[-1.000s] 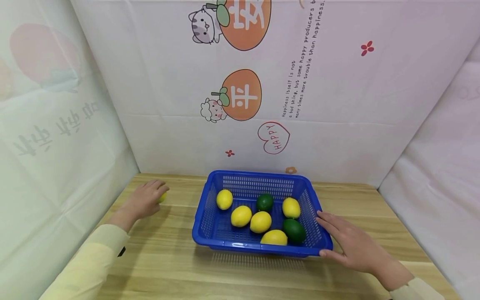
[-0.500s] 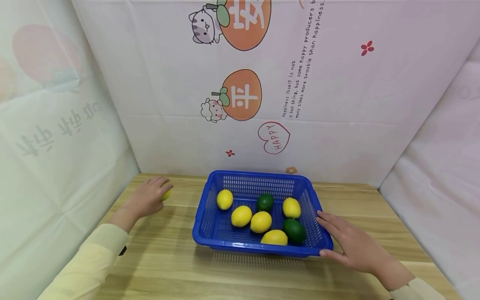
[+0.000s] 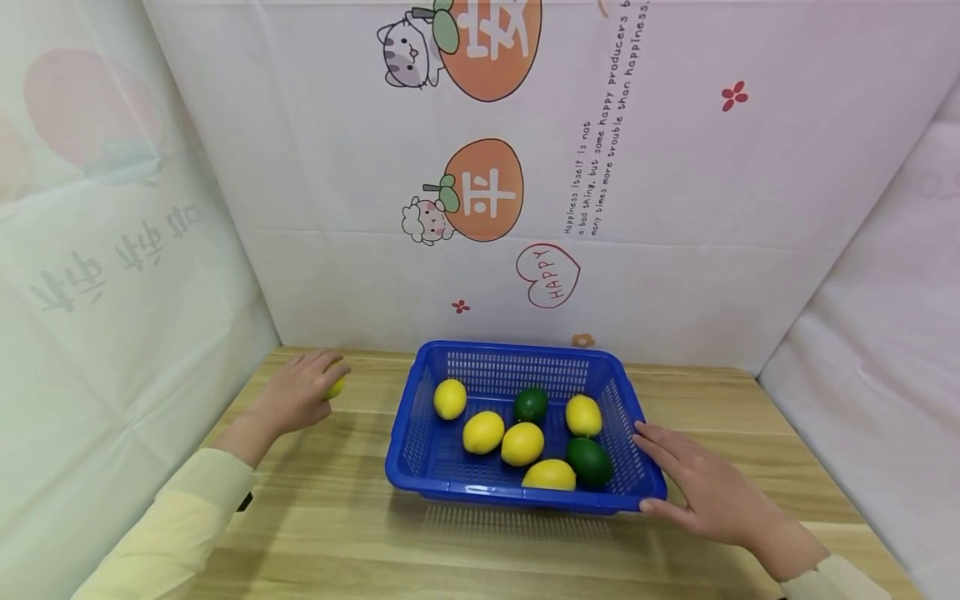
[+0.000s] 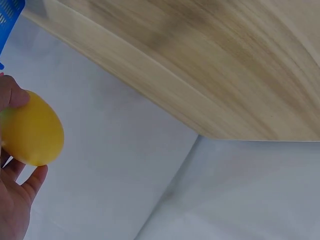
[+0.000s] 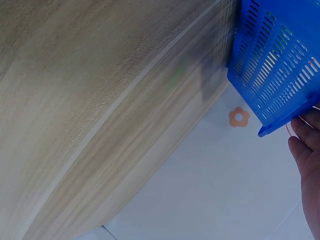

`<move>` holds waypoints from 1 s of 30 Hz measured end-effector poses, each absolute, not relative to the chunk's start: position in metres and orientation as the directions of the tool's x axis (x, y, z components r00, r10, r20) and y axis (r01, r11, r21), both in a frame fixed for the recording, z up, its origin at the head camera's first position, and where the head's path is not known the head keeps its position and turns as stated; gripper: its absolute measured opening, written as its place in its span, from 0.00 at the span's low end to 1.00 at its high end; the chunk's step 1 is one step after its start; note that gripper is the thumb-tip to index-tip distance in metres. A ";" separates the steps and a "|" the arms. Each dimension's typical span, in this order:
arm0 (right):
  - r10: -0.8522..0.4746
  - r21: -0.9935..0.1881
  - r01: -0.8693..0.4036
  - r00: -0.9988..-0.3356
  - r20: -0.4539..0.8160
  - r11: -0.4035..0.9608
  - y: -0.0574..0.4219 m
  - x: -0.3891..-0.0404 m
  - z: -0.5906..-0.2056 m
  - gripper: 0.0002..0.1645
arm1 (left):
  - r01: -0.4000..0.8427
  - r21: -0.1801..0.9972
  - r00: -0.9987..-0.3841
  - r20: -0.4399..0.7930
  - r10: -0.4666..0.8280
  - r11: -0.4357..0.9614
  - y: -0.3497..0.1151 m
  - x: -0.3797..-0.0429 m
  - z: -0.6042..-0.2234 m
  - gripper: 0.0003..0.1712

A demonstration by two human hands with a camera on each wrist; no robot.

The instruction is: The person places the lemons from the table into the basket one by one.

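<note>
My left hand [image 3: 294, 395] grips a yellow lemon [image 4: 36, 131] left of the blue basket, mostly covered by the fingers in the head view. In the left wrist view, the thumb and fingers [image 4: 35, 184] pinch it from two sides. A blue plastic basket [image 3: 480, 492] with slotted walls stands mid-table. Inside lie several lemons [image 3: 483, 432] and two dark green, lime-like fruits [image 3: 589, 462] [image 3: 530, 405]. At the basket's right end, my right hand [image 3: 708, 490] rests with fairly straight fingers against the rim, thumb near the front corner.
The wooden table [image 3: 337, 533] is bordered by white cloth walls [image 3: 337, 275] at the back and both sides. Cartoon fruit and writing are printed on the back cloth. A small black object [image 3: 244, 502] shows beneath the left sleeve.
My left hand has shifted slightly right with the lemon, and a little more of the lemon shows. The right hand and the basket stay where they were.
</note>
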State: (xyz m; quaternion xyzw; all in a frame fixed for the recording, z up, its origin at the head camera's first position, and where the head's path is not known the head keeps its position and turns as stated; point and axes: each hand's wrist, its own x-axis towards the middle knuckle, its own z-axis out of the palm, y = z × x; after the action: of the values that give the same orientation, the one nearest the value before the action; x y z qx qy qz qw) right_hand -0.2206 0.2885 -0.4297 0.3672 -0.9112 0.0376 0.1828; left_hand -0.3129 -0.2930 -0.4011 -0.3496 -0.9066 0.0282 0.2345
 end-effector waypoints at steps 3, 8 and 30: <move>-0.659 0.070 -0.685 -0.661 0.360 0.725 0.289 -0.222 -0.430 0.46 | 0.622 -0.224 -0.638 0.411 0.651 0.750 -0.291 -0.312 -0.399 0.29; -0.661 0.067 -0.689 -0.657 0.362 0.722 0.289 -0.222 -0.429 0.46 | 0.627 -0.241 -0.625 0.412 0.663 0.741 -0.286 -0.309 -0.393 0.28; -0.653 0.059 -0.683 -0.665 0.362 0.728 0.289 -0.219 -0.427 0.45 | 0.687 -0.316 -0.494 0.457 0.739 0.654 -0.254 -0.304 -0.373 0.27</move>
State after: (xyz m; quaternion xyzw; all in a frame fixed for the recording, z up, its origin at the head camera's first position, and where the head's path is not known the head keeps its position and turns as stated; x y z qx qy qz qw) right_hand -0.2193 0.2886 -0.4274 0.3662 -0.9116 0.0409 0.1824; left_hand -0.3036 -0.2544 -0.3732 -0.4131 -0.8631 0.0458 0.2870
